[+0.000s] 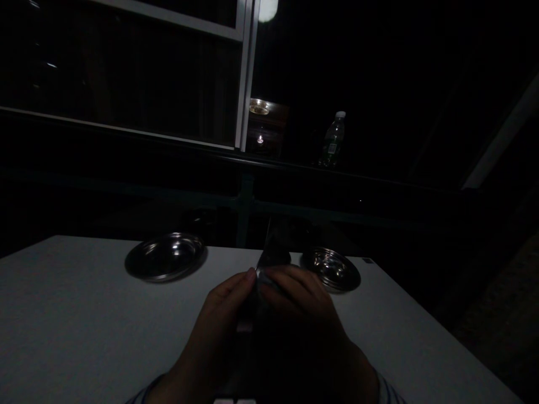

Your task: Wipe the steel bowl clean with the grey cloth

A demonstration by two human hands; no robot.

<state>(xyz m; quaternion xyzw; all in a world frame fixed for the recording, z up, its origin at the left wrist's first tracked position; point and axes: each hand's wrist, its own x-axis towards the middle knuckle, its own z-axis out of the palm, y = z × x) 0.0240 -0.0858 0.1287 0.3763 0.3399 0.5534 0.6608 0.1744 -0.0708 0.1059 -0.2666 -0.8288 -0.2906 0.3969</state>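
The scene is very dark. My left hand and my right hand meet over the near middle of a white table. Together they hold a thin dark object that sticks up from between the fingers; it looks like a bag or sheet, but I cannot make it out. My left thumb presses on its near edge. My right fingers curl over its top. Both wrists show striped cuffs at the bottom edge.
Two shiny metal plates lie on the far part of the table: a larger one at the left, a smaller one at the right. Beyond, a plastic water bottle stands on a dark ledge by a window frame.
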